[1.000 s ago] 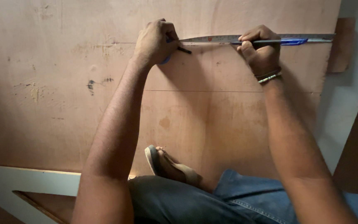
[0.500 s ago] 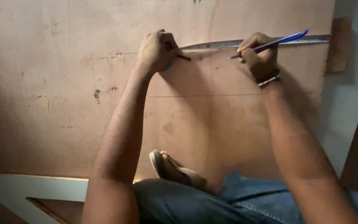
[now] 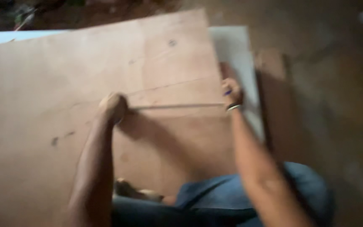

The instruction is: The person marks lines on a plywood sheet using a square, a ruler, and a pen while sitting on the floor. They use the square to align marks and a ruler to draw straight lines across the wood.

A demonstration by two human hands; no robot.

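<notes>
- Plywood sheet (image 3: 64,84) lies flat under both my arms, and a thin metal ruler (image 3: 177,106) rests on it, its long axis running straight from my left hand (image 3: 113,107) across to my right hand (image 3: 231,93).
- Left of the ruler's near end, my left hand is curled down onto the sheet with the fingers closed; it seems to press that end, though blur hides the exact contact.
- At the ruler's other end, my right hand sits close to the sheet's edge, fingers pinched narrow around a blue pen (image 3: 227,92), of which only a small blue bit shows.
- Both hands sit about level with the ruler, so neither is clearly nearer; each meets 1 end of it.
- Beyond my right fingers lies a pale board (image 3: 236,46) under the sheet.
- Below my forearms, toward me, my knee in blue jeans (image 3: 215,197) rests on the sheet.
</notes>
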